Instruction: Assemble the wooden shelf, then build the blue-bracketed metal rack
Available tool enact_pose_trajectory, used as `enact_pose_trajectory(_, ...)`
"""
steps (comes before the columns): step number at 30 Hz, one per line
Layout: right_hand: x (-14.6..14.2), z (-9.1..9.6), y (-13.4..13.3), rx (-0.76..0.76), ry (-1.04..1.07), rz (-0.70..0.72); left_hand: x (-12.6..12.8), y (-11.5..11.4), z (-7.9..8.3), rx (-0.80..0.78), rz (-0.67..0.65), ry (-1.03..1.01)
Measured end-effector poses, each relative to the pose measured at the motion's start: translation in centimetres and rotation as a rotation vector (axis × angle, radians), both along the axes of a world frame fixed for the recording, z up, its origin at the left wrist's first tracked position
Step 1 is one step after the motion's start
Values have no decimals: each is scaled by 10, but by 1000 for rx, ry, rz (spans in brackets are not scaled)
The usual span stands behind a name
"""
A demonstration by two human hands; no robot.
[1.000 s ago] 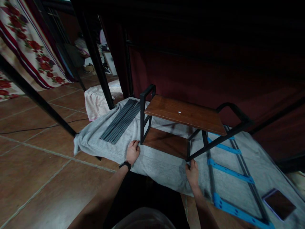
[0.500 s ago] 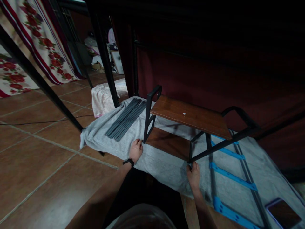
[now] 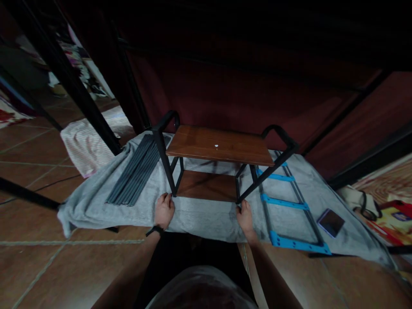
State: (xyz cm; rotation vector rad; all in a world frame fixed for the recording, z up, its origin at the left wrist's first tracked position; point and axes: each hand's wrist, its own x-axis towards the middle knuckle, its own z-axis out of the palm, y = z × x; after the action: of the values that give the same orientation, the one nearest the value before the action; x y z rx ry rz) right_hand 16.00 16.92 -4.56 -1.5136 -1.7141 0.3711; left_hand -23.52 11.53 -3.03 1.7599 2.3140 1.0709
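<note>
Grip of the left hand (image 3: 164, 211) is curled beside the foot of a black-framed rack (image 3: 217, 140), at about 8 o'clock from the rack's centre; whether its fingers close on the metal I cannot tell. At 5 o'clock the right hand (image 3: 245, 218) sits bent at the other near foot, and its hold is equally unclear. Upright between and beyond the hands, the rack stands on a grey blanket (image 3: 202, 216), with a brown upper board bearing a small white spot (image 3: 216, 146) and a brown lower board (image 3: 207, 185) beneath. A bundle of grey rods (image 3: 137, 171) lies at 9 o'clock, near the rack. Toward 4 o'clock a ladder-like frame with blue crosspieces (image 3: 285, 202) lies flat, and farther along that line rests a phone (image 3: 331, 222). Dark red cloth (image 3: 219, 94) hangs at 12 o'clock.
</note>
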Motion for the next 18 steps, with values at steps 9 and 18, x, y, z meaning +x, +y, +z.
enact_pose_trajectory(9, -1, -4, 1, 3, -1, -8, 2, 0, 2, 14, 2, 9)
enact_pose_trajectory(18, 0, -15, 5, 29, 28, -12, -5, 2, -1, 52, -7, 5)
